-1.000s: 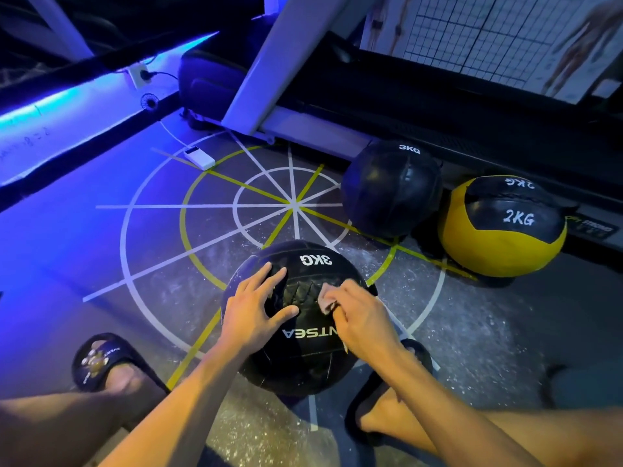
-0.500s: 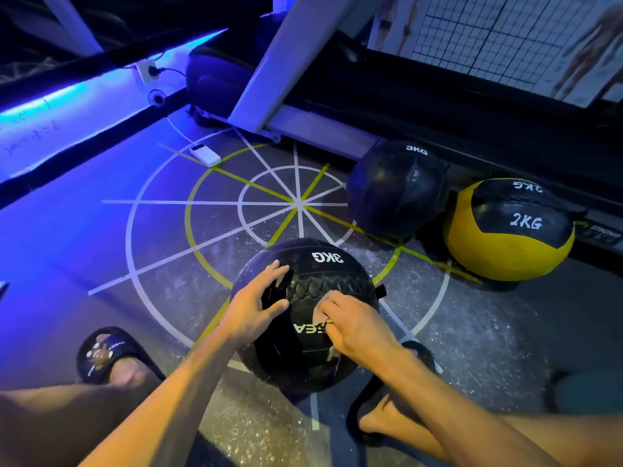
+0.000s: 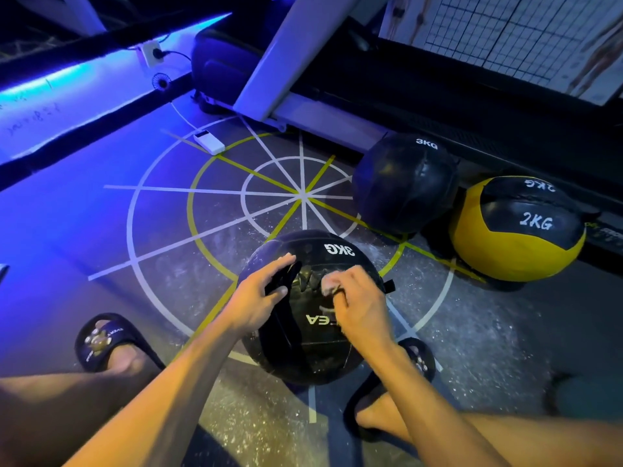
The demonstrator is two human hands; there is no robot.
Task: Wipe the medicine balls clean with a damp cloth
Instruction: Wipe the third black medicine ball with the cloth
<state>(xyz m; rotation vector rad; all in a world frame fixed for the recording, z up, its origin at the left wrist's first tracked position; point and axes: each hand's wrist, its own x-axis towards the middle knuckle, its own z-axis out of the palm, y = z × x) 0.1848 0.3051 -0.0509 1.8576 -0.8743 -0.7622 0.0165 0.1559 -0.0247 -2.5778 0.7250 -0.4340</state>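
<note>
Right hand (image 3: 360, 303) shifted up, ball (image 3: 303, 345) "3KG"

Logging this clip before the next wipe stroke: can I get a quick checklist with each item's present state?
1. Cloth in the right hand: ok, pinched in the fingers.
2. Cloth touching the near black ball: ok.
3. Left hand steadying that ball: ok, spread on its left side.
4. Ball resting on the floor: ok.
5. Cloth damp: cannot tell.
6. Far black ball and yellow ball wiped: cannot tell.
</note>
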